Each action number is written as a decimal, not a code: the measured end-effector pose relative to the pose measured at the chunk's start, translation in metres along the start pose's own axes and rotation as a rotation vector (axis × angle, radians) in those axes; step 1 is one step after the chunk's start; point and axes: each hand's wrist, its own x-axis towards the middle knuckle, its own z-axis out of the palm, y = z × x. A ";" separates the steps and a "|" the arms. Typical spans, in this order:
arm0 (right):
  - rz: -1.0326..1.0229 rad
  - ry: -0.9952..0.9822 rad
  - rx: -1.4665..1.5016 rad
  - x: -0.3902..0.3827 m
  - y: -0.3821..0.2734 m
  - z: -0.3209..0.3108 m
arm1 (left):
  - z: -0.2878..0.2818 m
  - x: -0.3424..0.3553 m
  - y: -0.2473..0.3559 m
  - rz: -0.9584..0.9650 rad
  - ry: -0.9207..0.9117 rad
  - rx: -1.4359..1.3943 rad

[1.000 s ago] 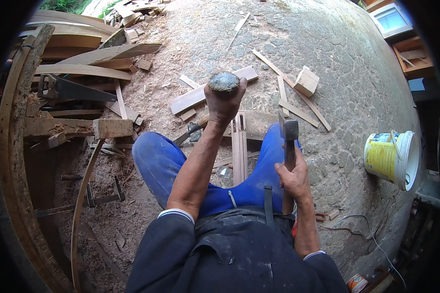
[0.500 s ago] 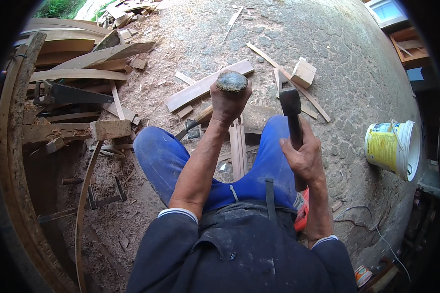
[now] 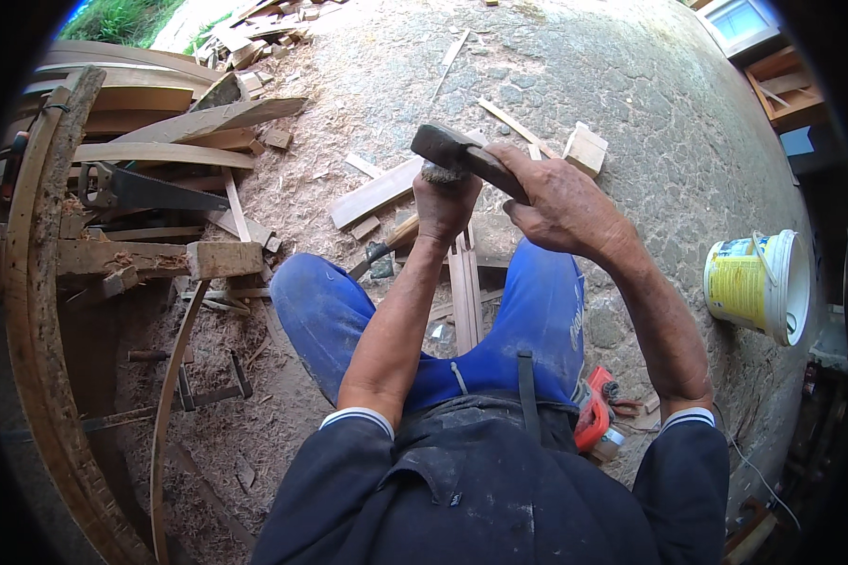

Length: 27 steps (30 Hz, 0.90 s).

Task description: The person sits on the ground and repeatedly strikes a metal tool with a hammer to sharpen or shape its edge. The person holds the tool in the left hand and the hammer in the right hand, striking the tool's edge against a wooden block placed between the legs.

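Note:
My left hand point(image 3: 443, 209) is closed around an upright chisel. Only the battered round top of its handle point(image 3: 441, 175) shows above the fist; its blade is hidden below. My right hand point(image 3: 570, 205) grips a hammer point(image 3: 448, 148) by its handle. The dark hammer head lies over the chisel's handle top, touching or very close to it. Beneath my left fist, a grooved wooden strip point(image 3: 464, 292) runs between my knees toward my body. Beside my left forearm lies a tool with a wooden handle and dark metal part point(image 3: 375, 256).
A handsaw point(image 3: 155, 190) rests among stacked curved boards on the left, near a rough timber frame point(image 3: 42, 311). A bar clamp point(image 3: 203, 394) lies below. Planks point(image 3: 377, 196), a wood block point(image 3: 585, 151), a white-yellow bucket point(image 3: 754, 287) and a red object point(image 3: 594, 410) are around me.
My right hand has swung the hammer up and leftward from above my right thigh to the handle top. My left hand keeps its grip. More of the red object now shows.

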 end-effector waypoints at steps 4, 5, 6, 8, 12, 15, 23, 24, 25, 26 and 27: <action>-0.102 0.356 0.159 0.015 -0.005 -0.036 | 0.001 0.032 -0.025 -0.104 -0.055 -0.019; -0.198 0.525 0.181 0.023 -0.008 -0.043 | 0.001 0.036 -0.031 -0.065 -0.070 -0.052; -0.323 0.693 0.182 0.034 -0.011 -0.043 | 0.001 0.038 -0.034 -0.073 -0.052 -0.027; -0.063 0.563 0.170 0.046 -0.012 -0.034 | 0.002 0.033 -0.036 -0.058 -0.059 -0.015; 0.133 -0.162 -0.280 0.046 0.007 0.001 | 0.004 0.016 -0.021 -0.049 -0.027 -0.039; 0.115 -0.148 -0.068 0.032 0.015 -0.011 | 0.006 0.020 -0.014 -0.095 0.078 -0.075; -0.321 1.030 0.282 0.050 -0.058 -0.148 | 0.011 0.045 -0.068 -0.191 -0.021 -0.054; -0.334 1.067 0.229 0.055 -0.053 -0.137 | 0.011 0.043 -0.069 -0.154 -0.030 -0.017; -0.278 1.017 0.175 0.064 -0.045 -0.121 | 0.010 0.040 -0.067 -0.104 -0.016 -0.034; -0.161 0.866 0.120 0.070 -0.031 -0.095 | 0.010 0.035 -0.059 -0.134 -0.015 -0.012; 0.021 0.528 0.011 0.070 -0.016 -0.068 | 0.009 0.032 -0.048 -0.045 -0.003 -0.044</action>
